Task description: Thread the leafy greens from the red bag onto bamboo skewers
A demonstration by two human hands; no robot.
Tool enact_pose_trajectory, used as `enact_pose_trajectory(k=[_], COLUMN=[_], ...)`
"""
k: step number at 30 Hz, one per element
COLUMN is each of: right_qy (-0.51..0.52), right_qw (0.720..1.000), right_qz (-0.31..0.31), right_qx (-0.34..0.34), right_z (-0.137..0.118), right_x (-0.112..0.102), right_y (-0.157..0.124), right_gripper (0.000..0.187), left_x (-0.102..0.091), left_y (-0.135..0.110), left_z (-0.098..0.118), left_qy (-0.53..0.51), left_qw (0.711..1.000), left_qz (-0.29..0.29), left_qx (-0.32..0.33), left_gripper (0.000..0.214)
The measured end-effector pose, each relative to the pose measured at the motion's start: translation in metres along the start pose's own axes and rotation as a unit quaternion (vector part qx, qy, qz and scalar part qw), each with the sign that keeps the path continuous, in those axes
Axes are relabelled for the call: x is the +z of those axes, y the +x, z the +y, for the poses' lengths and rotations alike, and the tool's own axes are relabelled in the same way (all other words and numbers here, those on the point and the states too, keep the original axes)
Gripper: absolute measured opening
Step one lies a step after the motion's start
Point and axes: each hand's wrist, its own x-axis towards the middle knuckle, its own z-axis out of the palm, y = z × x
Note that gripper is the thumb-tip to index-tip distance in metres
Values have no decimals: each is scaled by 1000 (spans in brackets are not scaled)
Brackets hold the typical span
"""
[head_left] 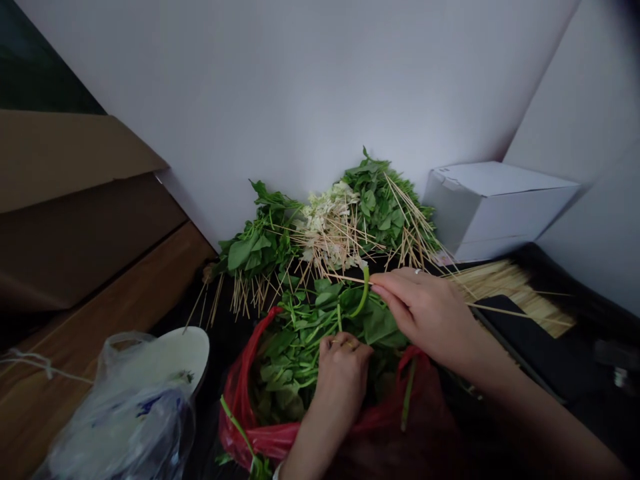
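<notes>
Greens in one red bag, one skewer in right fingers

At the back, a pale wall, bluish-grey in dim, soft light and brighter toward its middle. On the right, a second pale wall, meeting the first along a slanting edge. Near this corner, a white box. On the left, a brown cardboard box beside a wooden surface. At upper left, a dark green area, too dim to identify.
</notes>
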Motion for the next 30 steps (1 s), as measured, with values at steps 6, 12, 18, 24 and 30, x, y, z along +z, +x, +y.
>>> enact_pose_trajectory(k=[6,12,18,24,30], right_qy=[11,15,23,120,146], right_qw=[1000,1000,1000,992,976], right_qz=[-6,2,18,-17,-154], right_qx=[2,1,-4,-27,-50], right_z=[-1,0,1,0,-12], right_x=[0,2,1,-2,4], right_y=[2,1,-2,-3,-4], right_gripper=[24,26,28,26,27], left_x=[-37,-66,-76,-81,-77], left_y=[-11,-19,-22,-25,-27], left_z=[-4,-17,-38,-36,-32], left_qy=[-168,-206,-251,-338,-386], left_qw=[976,937,908,873,856], left_qz=[107,211,268,280,266], left_qx=[-93,-190,-202,-214,-218], left_gripper=[15,8,16,24,26])
